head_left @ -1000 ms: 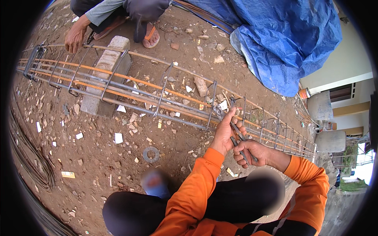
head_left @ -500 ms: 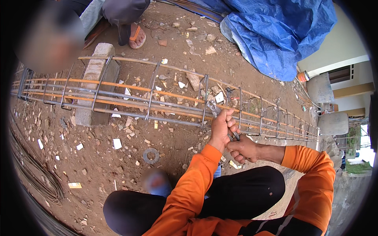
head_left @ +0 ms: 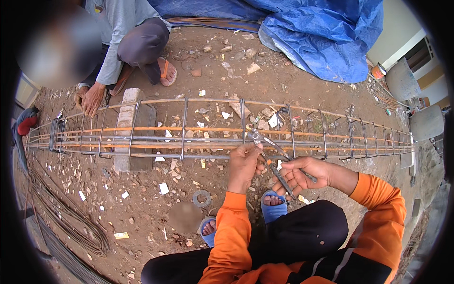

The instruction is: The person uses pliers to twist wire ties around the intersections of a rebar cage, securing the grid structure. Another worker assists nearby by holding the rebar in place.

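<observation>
A pair of pincers (head_left: 270, 140) with a metal head and dark handles lies slantwise over the near side of a long rebar cage (head_left: 213, 128). Its two handles are spread apart. My left hand (head_left: 244, 166) is closed with thumb and fingers on the pincers just below their head. My right hand (head_left: 305, 173) holds the handle ends, its fingers curled loosely round them. The pincers' jaws are beside a square stirrup (head_left: 243, 116) of the cage; whether they touch it I cannot tell.
A concrete block (head_left: 124, 162) props the cage at left. A co-worker's hand (head_left: 94, 98) is at the cage's far left. Wire coils (head_left: 90, 236) lie at lower left, a metal ring (head_left: 202, 199) near my feet. A blue tarp (head_left: 326, 42) covers the back right.
The pincers' handles have spread apart and my hands have moved away from each other. My view has shifted, bringing a co-worker's hands at the cage's left part into sight.
</observation>
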Demonstrator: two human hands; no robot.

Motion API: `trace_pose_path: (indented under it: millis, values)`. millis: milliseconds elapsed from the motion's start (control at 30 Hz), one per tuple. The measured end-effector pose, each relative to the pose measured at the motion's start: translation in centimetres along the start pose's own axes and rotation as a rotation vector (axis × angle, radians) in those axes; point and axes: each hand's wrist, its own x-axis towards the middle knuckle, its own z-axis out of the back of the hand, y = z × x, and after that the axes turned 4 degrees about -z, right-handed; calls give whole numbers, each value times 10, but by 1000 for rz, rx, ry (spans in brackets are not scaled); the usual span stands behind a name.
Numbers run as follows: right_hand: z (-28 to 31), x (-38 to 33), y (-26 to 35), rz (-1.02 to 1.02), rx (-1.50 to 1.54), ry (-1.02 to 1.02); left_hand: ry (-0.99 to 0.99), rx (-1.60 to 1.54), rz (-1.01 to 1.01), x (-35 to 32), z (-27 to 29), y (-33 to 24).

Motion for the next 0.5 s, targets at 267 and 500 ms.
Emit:
trace_pose_path:
  millis: [267,500]
  values:
    - [28,16,-32,188,-101,-83,-84,-62,-59,23,33,-39]
    - [49,14,-58,333,-60,6,-348,32,-131,43,28,-36]
